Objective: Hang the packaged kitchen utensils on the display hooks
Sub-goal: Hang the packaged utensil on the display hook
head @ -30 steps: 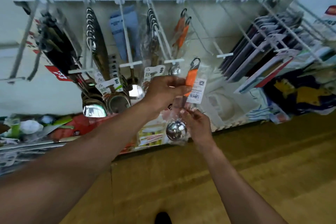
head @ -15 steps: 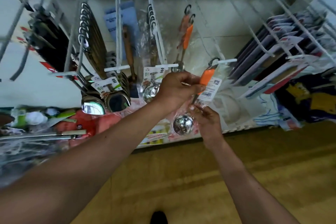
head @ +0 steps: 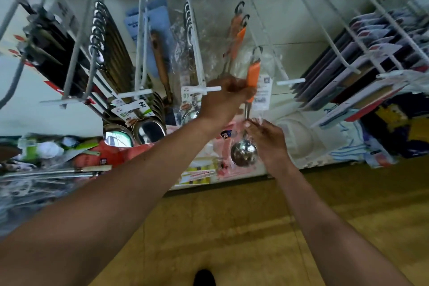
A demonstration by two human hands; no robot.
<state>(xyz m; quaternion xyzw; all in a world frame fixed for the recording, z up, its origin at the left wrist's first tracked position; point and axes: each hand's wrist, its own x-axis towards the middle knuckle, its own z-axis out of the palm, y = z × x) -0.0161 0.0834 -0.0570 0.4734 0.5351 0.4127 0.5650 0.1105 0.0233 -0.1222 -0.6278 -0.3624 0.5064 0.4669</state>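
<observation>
Pkg'd ladle (head: 252,76), orange handle and steel bowl, upright just left of the white display hook (head: 290,81). Top loop is against the hook wire; cannot tell if it is threaded on. L hand (head: 225,100) curled round the orange handle. R hand (head: 269,139) pinches the pack at the shaft, just above the bowl. Two more orange-handled ladles (head: 236,30) hang further back on same hook.

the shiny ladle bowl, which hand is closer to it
Right. The right hand is beside the ladle bowl, fingers pinching the packaging just above it. The left hand is higher up, gripping the orange handle.
</observation>
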